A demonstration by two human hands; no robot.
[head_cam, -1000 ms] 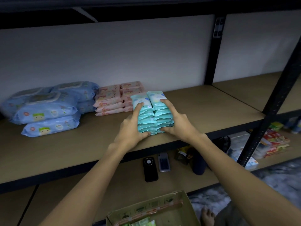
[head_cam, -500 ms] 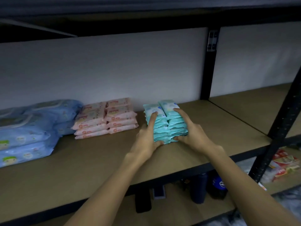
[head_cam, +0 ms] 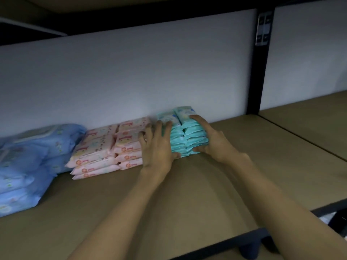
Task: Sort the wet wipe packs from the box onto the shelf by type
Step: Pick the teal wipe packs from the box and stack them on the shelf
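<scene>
Head view: both my hands clamp the teal packs [head_cam: 187, 136], left hand [head_cam: 157, 147] at nine o'clock, right hand [head_cam: 212, 141] at three. Pink packs [head_cam: 112, 147] sit just beside on the shelf [head_cam: 187, 194].

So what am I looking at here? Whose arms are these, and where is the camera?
There is no machine here: the arms are a person's, filmed by a camera worn on their head, looking forward and down. The left hand and right hand clasp a double stack of teal wipe packs from either side, standing on the wooden shelf near its white back wall. Beside it to the left stand two stacks of pink packs, and further left a pile of larger blue packs. Each colour has its own group.
</scene>
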